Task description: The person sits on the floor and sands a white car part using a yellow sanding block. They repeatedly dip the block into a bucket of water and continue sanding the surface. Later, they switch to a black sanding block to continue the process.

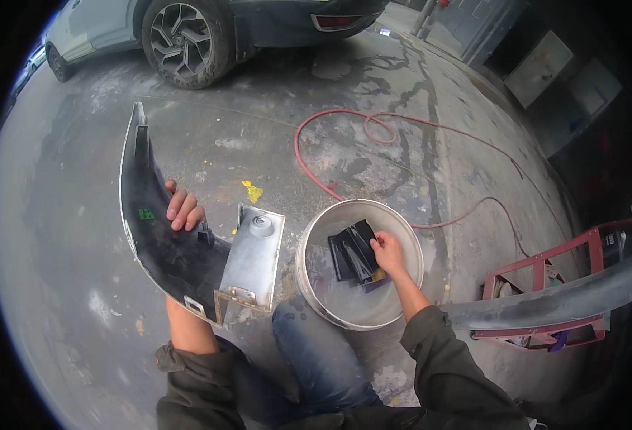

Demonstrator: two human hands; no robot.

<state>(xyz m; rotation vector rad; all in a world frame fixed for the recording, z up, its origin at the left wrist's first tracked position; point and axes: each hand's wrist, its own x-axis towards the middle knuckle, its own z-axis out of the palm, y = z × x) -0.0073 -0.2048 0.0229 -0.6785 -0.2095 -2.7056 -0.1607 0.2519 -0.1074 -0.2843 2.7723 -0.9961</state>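
My left hand (184, 208) grips the edge of a curved car body panel (179, 251), dark on its inner face and grey at its lower end, held upright over the concrete floor. My right hand (387, 252) reaches into a white bucket (309, 276) and holds a black folded sheet (353, 251) down in the cloudy water; a bit of yellow shows under the hand. The bucket stands just in front of my knee (316, 351).
A red hose (344, 118) loops across the wet floor beyond the bucket. A parked car's wheel (184, 39) is at the top. At right a grey bumper piece (545, 304) rests on a red metal stand (538, 269). A yellow scrap (253, 190) lies on the floor.
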